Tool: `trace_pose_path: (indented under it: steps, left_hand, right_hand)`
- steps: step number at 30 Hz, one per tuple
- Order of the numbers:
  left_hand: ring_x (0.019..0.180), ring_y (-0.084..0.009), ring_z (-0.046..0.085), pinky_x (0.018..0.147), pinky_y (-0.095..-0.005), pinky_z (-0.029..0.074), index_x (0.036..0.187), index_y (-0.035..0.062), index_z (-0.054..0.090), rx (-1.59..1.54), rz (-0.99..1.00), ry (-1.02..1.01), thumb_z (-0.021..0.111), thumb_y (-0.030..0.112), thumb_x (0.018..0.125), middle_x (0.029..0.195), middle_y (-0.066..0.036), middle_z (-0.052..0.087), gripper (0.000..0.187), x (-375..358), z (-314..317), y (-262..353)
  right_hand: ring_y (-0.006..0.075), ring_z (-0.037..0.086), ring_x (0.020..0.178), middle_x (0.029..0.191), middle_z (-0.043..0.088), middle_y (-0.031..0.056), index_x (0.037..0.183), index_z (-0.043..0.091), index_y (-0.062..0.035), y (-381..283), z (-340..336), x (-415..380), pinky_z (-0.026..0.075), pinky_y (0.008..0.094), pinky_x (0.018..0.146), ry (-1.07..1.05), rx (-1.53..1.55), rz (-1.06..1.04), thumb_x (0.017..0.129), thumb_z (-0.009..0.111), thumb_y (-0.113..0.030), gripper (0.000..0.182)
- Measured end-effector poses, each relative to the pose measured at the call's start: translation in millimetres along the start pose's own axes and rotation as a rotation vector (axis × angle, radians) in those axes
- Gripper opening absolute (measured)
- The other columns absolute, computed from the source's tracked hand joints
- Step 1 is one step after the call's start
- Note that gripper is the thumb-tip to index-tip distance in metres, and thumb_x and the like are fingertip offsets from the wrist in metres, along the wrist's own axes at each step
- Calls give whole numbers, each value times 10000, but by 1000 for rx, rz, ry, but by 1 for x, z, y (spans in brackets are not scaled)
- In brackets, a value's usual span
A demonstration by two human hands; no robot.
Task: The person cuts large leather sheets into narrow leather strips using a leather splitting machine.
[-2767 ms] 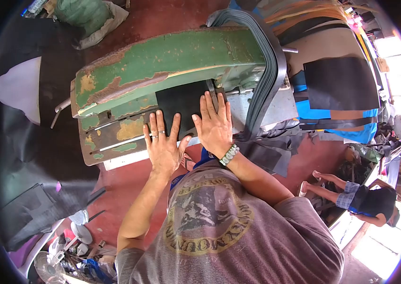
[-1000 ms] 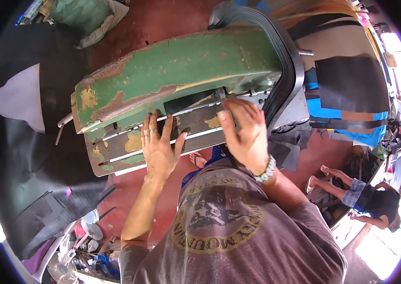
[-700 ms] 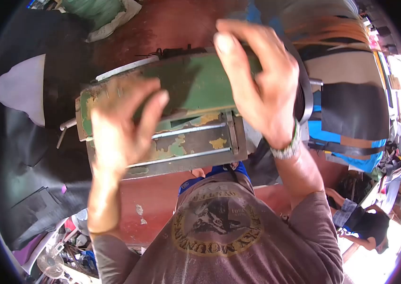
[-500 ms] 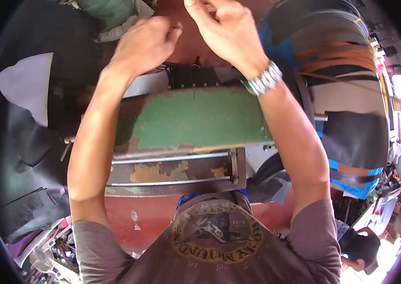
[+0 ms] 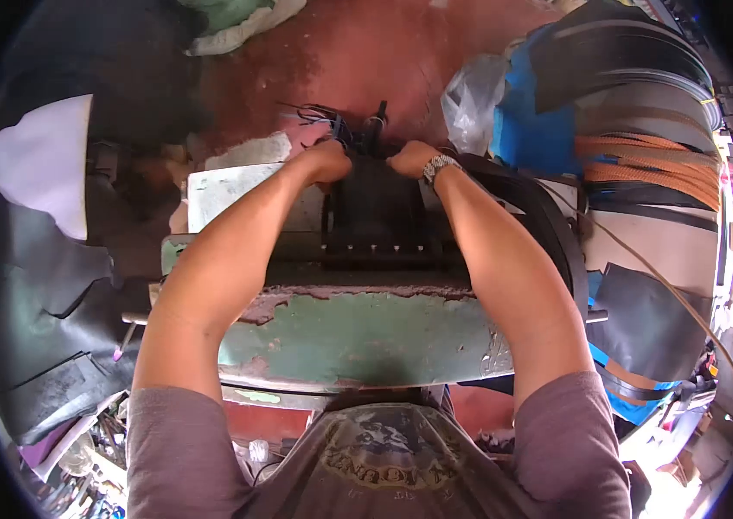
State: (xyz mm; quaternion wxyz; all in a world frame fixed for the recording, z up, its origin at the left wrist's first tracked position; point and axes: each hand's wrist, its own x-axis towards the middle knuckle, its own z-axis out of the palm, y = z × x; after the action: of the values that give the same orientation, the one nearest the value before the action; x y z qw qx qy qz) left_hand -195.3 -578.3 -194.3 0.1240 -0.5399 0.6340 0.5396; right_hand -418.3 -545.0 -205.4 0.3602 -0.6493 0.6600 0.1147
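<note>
My left hand (image 5: 328,162) and my right hand (image 5: 414,161), with a metal wristwatch (image 5: 441,167) on that wrist, reach over the green machine (image 5: 366,337) with chipped paint. Both have curled fingers at the far corners of a dark flat panel (image 5: 375,203). What lies inside the fingers is hidden. Small bolts line the panel's near edge. Just beyond the hands, a dark upright rod (image 5: 380,119) and a bundle of black strips or cables (image 5: 319,114) show.
Black sheets (image 5: 46,259) and a pale cut sheet (image 5: 42,160) lie at left. Rolls of brown ribbed strip (image 5: 647,164), blue material (image 5: 539,112) and a clear plastic bag (image 5: 473,99) are at right. A thin cane-like rod (image 5: 669,290) slants there. Beyond stretches the red floor (image 5: 332,52).
Both hands have come down from above the machine's far side to the dark panel's corners. The view has shifted, with the green machine now lower and the plastic bag visible.
</note>
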Motion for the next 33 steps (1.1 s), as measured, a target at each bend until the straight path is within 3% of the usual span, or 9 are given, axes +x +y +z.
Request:
trace_pose_path:
  steps: [8,11,15,20,23,26,28,30,33]
  left_hand:
    - [869,-336,762,812,-561,620,1232,58,706,-535,-395,-73,650,273,1005,1049,-149,757,318,-7,29,6]
    - [1118,-365,730,944,-548,571,1398,-8,625,-657,-315,-70,730,340,987,1227,-194,753,548,-3,37,5]
    - [1060,-341,739,896,-521,595,1284,-49,668,-787,-253,-99,754,190,975,1192,-199,748,400,-8,34,13]
    - [894,-308,765,730,-503,637,1144,-111,703,-995,25,9,762,112,957,1082,-208,755,297,8,25,9]
    - [970,-274,758,881,-395,601,1273,-83,665,-824,56,114,779,104,943,1159,-182,759,396,-16,-8,42]
    - [995,-267,749,895,-395,598,1311,-107,640,-675,214,264,777,111,945,1142,-190,756,448,-43,-44,66]
    - [975,-274,748,872,-416,616,1323,-107,617,-773,202,693,737,156,982,1101,-202,758,447,-88,-46,102]
    - [880,-336,767,749,-443,642,1254,-107,570,-1046,413,298,667,147,1025,1045,-249,745,355,-114,-68,92]
    - [814,-340,728,738,-430,645,1185,-104,570,-1492,372,134,458,186,1111,1027,-235,733,320,-136,-71,90]
  right_hand:
    - [389,723,1113,1180,736,256,1280,688,79,-18,-11,-36,574,521,956,-227,519,264,960,715,-384,563]
    - [326,707,1149,1279,729,202,1253,724,63,-12,3,-28,550,457,978,-179,792,400,947,742,-306,480]
    - [319,707,1135,1320,723,203,1249,722,89,-17,-7,-36,549,446,953,-208,1148,492,914,788,-217,459]
    - [291,766,948,1124,777,183,1163,712,93,-22,-24,-31,614,384,866,-143,957,290,931,793,-138,338]
    - [285,771,956,1092,780,181,1136,712,96,-18,-27,1,628,410,850,-33,1127,296,921,786,-63,277]
    - [352,700,1182,1227,740,267,1247,661,161,-20,-62,-20,537,447,1000,47,1396,56,829,888,-119,552]
    - [258,750,968,1098,763,183,1183,675,126,-45,-101,-69,596,392,828,315,1245,-52,853,851,-47,412]
    - [228,713,1003,1087,761,133,1188,694,85,-49,-113,-71,553,349,856,569,1144,-115,847,881,-140,449]
    - [181,702,986,1098,760,102,1183,706,59,-85,-167,-174,543,312,861,384,1177,-378,857,875,-167,431]
